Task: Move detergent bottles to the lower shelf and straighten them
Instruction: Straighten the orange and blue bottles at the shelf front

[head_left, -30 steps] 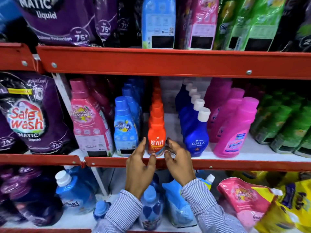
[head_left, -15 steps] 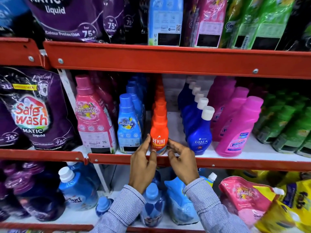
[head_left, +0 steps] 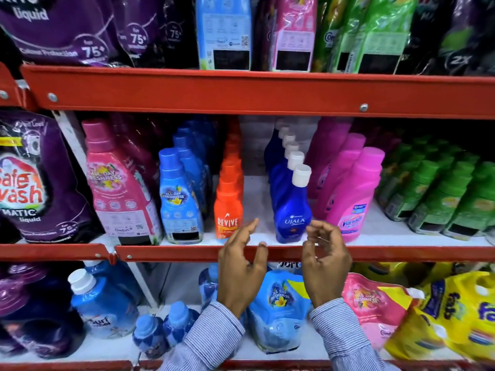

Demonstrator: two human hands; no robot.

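Note:
On the middle shelf (head_left: 187,252) stand rows of bottles: orange Revive (head_left: 228,210), dark blue Ujala (head_left: 292,210) with white caps, pink Vanish (head_left: 351,202), light blue softener (head_left: 179,199) and a large pink bottle (head_left: 117,188). My left hand (head_left: 241,266) hovers open just right of the front Revive bottle, apart from it. My right hand (head_left: 325,263) is at the right side of the front Ujala bottle, fingers curled and empty. Both hands are in front of the red shelf lip. Nothing is held.
The lower shelf holds a Surf Excel bottle (head_left: 99,309), small blue bottles (head_left: 166,328), a blue refill pouch (head_left: 278,306), a pink pouch (head_left: 375,303) and yellow pouches (head_left: 460,317). Purple Safe Wash pouches (head_left: 32,183) hang at left. Green bottles (head_left: 442,194) stand at right. Pouches fill the top shelf.
Both hands let go of the front Revive bottle and shifted right, toward the front Ujala bottle. The Revive bottle stays standing at the shelf's front edge.

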